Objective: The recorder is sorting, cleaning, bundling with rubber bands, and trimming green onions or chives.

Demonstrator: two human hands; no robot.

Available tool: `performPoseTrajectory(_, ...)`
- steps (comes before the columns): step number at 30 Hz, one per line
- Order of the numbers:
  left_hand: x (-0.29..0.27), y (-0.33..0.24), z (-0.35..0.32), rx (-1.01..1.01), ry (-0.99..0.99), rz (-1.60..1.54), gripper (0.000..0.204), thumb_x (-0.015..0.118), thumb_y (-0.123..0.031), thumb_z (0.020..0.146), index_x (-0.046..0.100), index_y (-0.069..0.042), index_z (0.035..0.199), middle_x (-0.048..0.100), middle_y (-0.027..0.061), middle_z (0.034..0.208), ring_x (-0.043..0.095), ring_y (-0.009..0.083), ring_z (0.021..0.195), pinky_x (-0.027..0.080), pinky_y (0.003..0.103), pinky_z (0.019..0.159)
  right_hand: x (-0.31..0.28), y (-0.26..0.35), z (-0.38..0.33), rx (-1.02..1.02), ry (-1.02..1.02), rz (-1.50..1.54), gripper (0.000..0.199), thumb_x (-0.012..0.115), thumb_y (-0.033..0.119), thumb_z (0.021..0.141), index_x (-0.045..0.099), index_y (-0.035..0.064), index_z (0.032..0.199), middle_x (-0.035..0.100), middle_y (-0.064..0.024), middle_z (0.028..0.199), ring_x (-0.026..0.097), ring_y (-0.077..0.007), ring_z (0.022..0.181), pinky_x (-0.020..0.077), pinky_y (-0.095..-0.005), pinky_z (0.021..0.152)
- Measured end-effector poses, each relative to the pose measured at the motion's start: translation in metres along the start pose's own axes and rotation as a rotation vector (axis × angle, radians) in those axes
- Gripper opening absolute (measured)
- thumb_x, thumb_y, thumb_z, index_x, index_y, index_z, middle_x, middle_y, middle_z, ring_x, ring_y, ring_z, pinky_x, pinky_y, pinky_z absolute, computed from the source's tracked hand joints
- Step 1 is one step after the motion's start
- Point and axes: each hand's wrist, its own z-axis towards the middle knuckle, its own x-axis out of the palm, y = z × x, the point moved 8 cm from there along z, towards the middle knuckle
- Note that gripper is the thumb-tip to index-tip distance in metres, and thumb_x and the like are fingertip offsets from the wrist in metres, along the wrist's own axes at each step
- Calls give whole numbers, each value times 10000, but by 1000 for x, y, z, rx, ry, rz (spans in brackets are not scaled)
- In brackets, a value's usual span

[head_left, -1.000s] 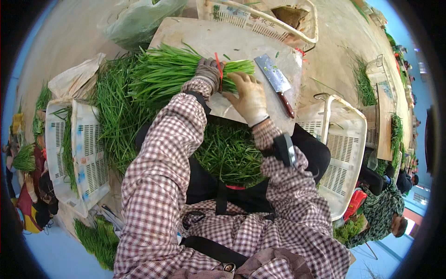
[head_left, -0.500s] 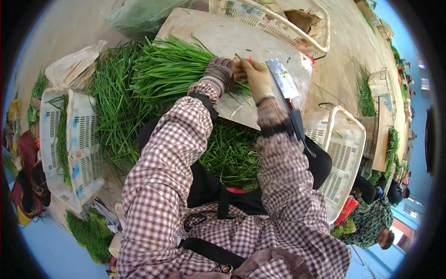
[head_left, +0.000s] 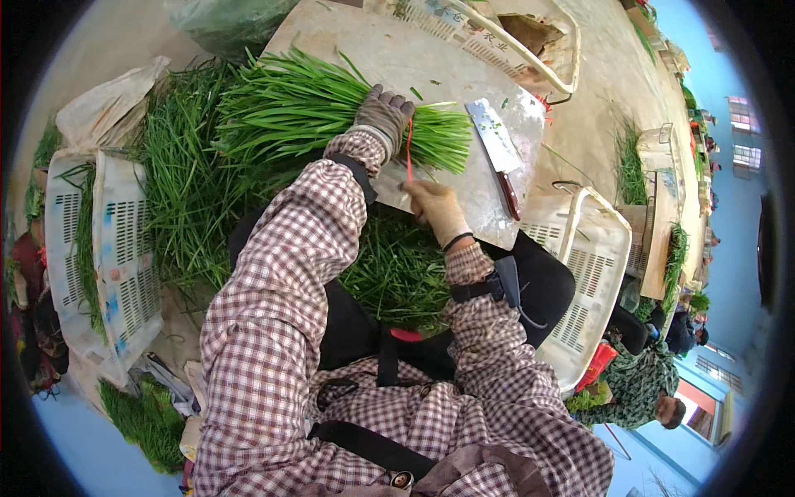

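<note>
A bunch of garlic chives [head_left: 290,103] lies across a pale board [head_left: 348,37], its leafy ends to the left and paler stalk ends to the right. My left hand [head_left: 383,118], in a grey-brown glove, is closed over the bunch near its stalks. A thin red tie [head_left: 409,147] runs down from the bunch beside that hand. My right hand [head_left: 439,209], in a beige glove, pinches the lower end of the tie at the board's near edge. To the right, a cleaver with a wooden handle [head_left: 495,139] rests on the board with green scraps on its blade.
Loose chives [head_left: 186,166] heap at the left, and more [head_left: 397,273] lie below the board. White plastic crates stand at the left [head_left: 124,257], right [head_left: 592,273] and far side [head_left: 489,41]. A person in camouflage clothing [head_left: 638,385] sits at the lower right.
My right hand has moved from beside my left hand down toward me, drawing the red tie out. The stalk ends and the cleaver's handle now show more fully.
</note>
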Motion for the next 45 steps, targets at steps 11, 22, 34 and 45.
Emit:
performPoseTrajectory(11,2,0,-2,-7,-83,-18,495,443,-303,841,403,-117,1298,452,77,1292,399,223,1215,159,419,1089,30,64,0,-468,125,-104,205,512,170,900,636,12,855,597,-11,737,547,-95,665,422,-219,587)
performPoseTrajectory(22,2,-10,-12,45,-148,-55,410,402,-259,857,464,-132,1242,515,63,1206,450,208,1158,188,433,1077,17,112,28,-519,-60,-86,196,552,147,875,638,7,768,610,-20,687,496,-65,599,421,-211,559)
performPoseTrajectory(34,5,-15,-8,23,-82,-116,429,446,-275,851,450,-96,1242,506,85,1197,436,225,1161,180,414,1084,3,60,193,224,3,259,225,564,234,834,595,37,728,432,22,524,315,-91,384,243,-242,368)
performPoseTrajectory(45,7,-18,-16,2,-251,10,390,412,-209,857,457,-120,1233,524,34,1124,464,189,1080,223,404,1061,20,151,22,-270,71,-151,235,558,191,859,631,4,737,569,6,608,449,-46,543,355,-180,503)
